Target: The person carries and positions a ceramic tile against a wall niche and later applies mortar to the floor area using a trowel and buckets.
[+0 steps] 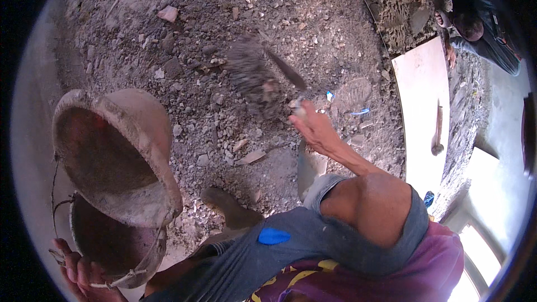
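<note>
My right hand (316,128) is closed round the grip of a trowel-like hand tool (285,70), its narrow dark blade held low over the rubble. A blurred grey spray of debris (254,75) shows beside the blade; its exact makeup is unclear. At the lower left, the fingers of my left hand (84,271) curl round the rim and handle of a dirty bucket (114,240). A second, cement-crusted bucket (142,120) lies tilted against the first, its dark mouth facing me. Whether the two buckets are nested cannot be seen.
Stony rubble (201,72) covers the ground. My boot (229,207) stands on it near the buckets. A pale board (422,89) lies at the right, a long-handled tool (438,131) on it. Another person (470,25) crouches at the far right. Blue scraps (361,112) lie nearby.
</note>
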`<act>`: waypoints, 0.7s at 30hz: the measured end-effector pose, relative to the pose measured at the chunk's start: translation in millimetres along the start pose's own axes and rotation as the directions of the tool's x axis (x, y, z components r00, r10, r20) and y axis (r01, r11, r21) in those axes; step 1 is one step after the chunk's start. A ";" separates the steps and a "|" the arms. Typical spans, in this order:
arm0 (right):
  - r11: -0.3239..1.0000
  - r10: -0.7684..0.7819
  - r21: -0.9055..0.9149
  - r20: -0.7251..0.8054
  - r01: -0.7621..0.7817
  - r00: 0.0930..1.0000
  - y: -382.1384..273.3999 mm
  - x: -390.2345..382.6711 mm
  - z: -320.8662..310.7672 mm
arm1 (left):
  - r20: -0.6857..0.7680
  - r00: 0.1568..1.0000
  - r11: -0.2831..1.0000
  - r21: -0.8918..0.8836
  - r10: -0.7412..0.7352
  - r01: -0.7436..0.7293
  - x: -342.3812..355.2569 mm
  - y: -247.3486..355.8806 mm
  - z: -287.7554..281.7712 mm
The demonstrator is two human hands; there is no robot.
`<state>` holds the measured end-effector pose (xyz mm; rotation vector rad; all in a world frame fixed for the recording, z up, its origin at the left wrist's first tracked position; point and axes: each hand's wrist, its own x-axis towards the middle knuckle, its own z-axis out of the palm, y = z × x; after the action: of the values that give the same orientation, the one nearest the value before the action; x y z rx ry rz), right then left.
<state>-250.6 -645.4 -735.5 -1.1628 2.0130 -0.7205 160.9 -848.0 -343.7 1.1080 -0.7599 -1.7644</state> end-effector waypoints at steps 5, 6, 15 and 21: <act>0.706 0.685 0.378 -0.148 -0.599 0.713 9.1 -41.3 -23.1 | -0.069 0.998 0.999 -0.041 -0.004 0.002 -7.5 -2.9 -1.1; 0.689 0.695 0.340 -0.064 -0.639 0.716 11.5 -49.5 -21.5 | -0.069 0.997 0.997 -0.072 -0.017 0.012 -10.5 -4.2 -3.9; 0.977 -0.030 0.210 -0.030 0.035 0.999 -6.3 44.2 -2.8 | -0.129 0.985 0.843 0.538 0.113 -0.026 -14.4 3.1 -29.5; 0.977 0.075 -0.170 -0.304 -0.131 0.950 -1.0 185.2 -60.2 | -0.008 1.000 0.999 -0.045 0.002 -0.002 -21.5 -1.4 6.6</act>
<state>-363.8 -803.0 -751.8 -1.0946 2.4198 -0.6962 158.8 -827.6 -334.3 1.0835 -0.7128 -1.7658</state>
